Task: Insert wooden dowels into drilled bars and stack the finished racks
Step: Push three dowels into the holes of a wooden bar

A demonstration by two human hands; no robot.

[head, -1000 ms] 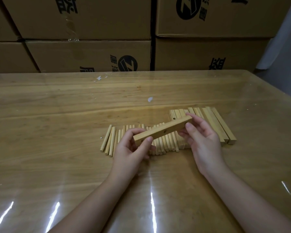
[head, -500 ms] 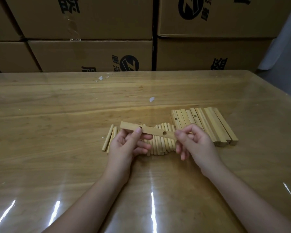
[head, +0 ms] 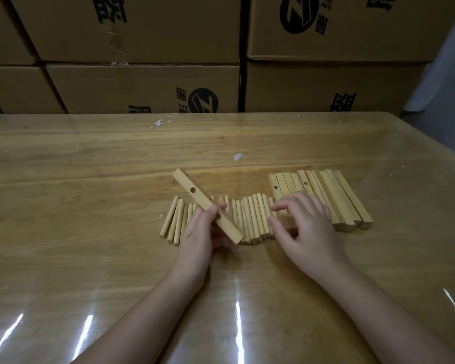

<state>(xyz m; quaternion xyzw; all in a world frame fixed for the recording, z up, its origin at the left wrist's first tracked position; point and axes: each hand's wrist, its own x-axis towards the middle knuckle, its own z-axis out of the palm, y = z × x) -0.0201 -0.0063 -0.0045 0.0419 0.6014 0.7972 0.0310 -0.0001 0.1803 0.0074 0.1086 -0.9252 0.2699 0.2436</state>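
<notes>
Head view: left hand (head: 199, 233) clamps the drilled bar (head: 195, 197) above the left of the dowel row (head: 252, 216) — likely light, stiff, best pinched mid-length — while right hand (head: 306, 228), fingers apart and empty, hovers over its right end.

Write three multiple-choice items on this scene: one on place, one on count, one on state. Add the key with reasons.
1. Where does the row of pale square wooden bars lie relative to the round wooden dowels?
A. To their left
B. To their right
C. In front of them, nearer the person

2. How many holes show on the pale drilled wooden bar in the left hand?
A. None
B. One
C. Three

3. What state is that bar in?
A. Lying in the row with the others
B. Lifted and slanted in the grip
C. Fitted with dowels

Key:
1 B, the row sits at the dowels' right end.
2 B, one round hole shows above the fingers.
3 B, the left hand holds it slanted above the dowels, its hole empty.
</notes>
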